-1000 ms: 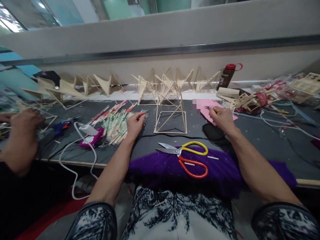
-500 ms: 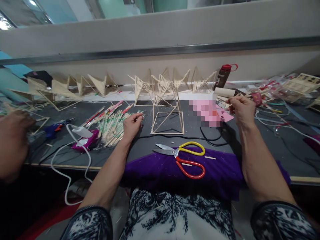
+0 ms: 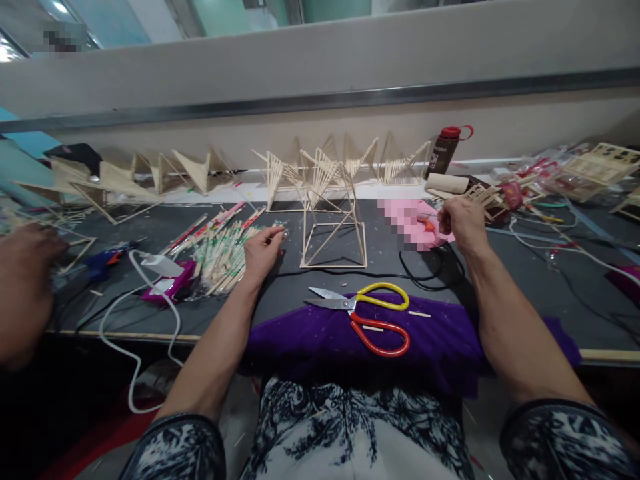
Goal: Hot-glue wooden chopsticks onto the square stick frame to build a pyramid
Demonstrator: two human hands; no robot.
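Observation:
My left hand (image 3: 264, 252) rests at the right edge of a pile of paper-wrapped chopsticks (image 3: 220, 257), thumb and fingers pinched together; what they hold, if anything, is too small to make out. My right hand (image 3: 465, 223) is closed at the right side of a pink sheet (image 3: 400, 220), partly blurred out, with an orange-red item (image 3: 428, 225) on it. The contents of that hand are hidden. Between my hands stands a wooden stick frame (image 3: 334, 265). Scissors (image 3: 350, 304) with yellow and red handles lie spread on purple cloth (image 3: 310, 340).
More stick structures (image 3: 320, 177) line the wall. A dark bottle (image 3: 444, 152) with a red cap stands behind my right hand. At left are a blue glue gun (image 3: 103, 263), a magenta box with a white plug (image 3: 167, 283) and another person's hand (image 3: 30, 280). Cables cross the table.
My right hand has moved left and slightly down, closer to the orange-red item on the pink sheet. My left hand stays pinched beside the chopsticks. The view has shifted slightly.

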